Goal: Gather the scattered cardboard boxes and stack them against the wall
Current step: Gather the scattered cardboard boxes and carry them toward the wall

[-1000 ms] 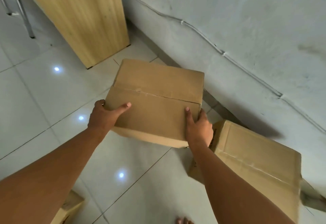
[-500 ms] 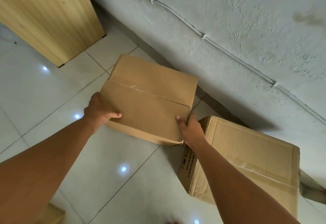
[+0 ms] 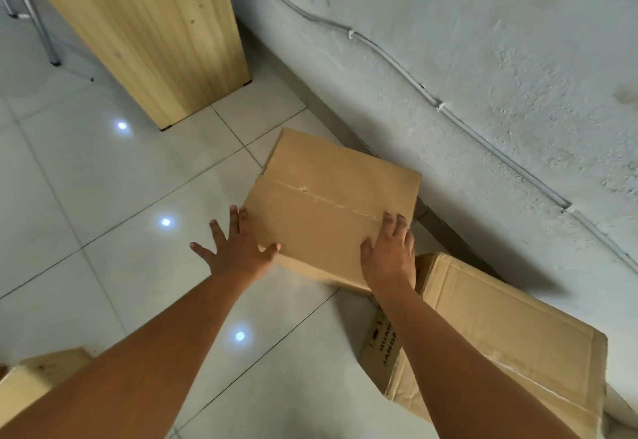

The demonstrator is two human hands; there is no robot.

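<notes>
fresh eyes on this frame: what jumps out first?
Two bare forearms reach in from the bottom edge to a closed cardboard box on the tiled floor at the foot of the wall. The left hand is spread open at its near-left corner; the right hand lies flat on its top. A larger printed box sits to the right along the wall, and a pale wooden panel stands upper left.

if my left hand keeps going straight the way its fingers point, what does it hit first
Probably the near-left edge of the cardboard box: the left hand is spread open beside it, fingers aimed up along that side. Depth is unclear.
</notes>
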